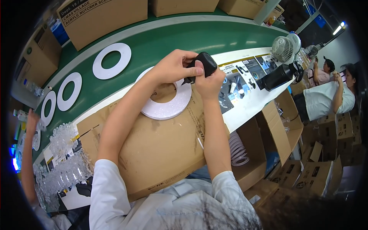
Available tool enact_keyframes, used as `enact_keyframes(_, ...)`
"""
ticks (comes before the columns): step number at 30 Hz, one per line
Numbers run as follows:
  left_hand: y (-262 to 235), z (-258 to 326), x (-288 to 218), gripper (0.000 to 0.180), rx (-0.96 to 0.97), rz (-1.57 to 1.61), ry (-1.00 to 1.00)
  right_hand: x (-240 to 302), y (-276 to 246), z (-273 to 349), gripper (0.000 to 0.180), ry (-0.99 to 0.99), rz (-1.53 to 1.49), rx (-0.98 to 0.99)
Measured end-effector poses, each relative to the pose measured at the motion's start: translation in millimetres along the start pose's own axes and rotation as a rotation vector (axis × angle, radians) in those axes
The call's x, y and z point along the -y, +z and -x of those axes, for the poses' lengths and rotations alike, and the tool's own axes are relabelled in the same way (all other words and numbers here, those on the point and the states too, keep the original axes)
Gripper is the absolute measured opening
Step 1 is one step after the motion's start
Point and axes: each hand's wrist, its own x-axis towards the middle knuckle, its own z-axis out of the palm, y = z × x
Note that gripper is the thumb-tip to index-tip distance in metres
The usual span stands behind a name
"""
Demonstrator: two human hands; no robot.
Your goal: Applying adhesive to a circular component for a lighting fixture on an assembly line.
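Observation:
Above a white speckled ring (167, 110), my two hands meet at a black, rounded handheld object (207, 63) whose exact kind I cannot make out. My right hand (210, 82) is wrapped round its lower part, thumb raised along it. From the left, my left hand (177, 66) closes its fingers against the same object. The ring lies flat on a brown cardboard sheet (153, 153), and its edge suggests more than one ring stacked there. My hands and forearms hide its far side.
Several white rings (112, 61) lie on the green conveyor belt (149, 46). Clear plastic pieces (67, 170) crowd the left, where another person's arm (28, 161) reaches in. At right are a black bottle-like object (278, 76), a fan (283, 49), open cartons (249, 153) and people.

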Motion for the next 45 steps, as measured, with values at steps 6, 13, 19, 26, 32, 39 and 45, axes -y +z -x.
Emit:
enact_keyframes(6,-2,-1,3,0.044,0.004,0.003,-0.009,-3,-1,2,0.025,0.018,0.016,0.01)
enact_keyframes(13,-4,-2,10,0.052,0.032,0.0,0.001,-2,0,2,0.024,0.02,0.021,0.011)
enact_keyframes(19,-4,0,9,0.051,0.028,0.034,0.005,0,2,1,0.025,0.005,0.018,0.025)
enact_keyframes(26,14,2,-9,0.045,-0.073,-0.179,0.278,0,-9,-6,0.027,-0.037,-0.001,-0.017)
enact_keyframes(32,17,-3,-4,0.044,-0.042,-0.049,0.213,-6,-13,-11,0.027,-0.158,0.081,-0.019)
enact_keyframes(39,16,-7,5,0.042,-0.034,-0.019,0.248,-7,-13,-11,0.028,-0.209,0.127,-0.028)
enact_keyframes(45,17,-8,9,0.04,-0.027,0.01,0.226,-14,-13,-10,0.028,-0.195,0.138,-0.033)
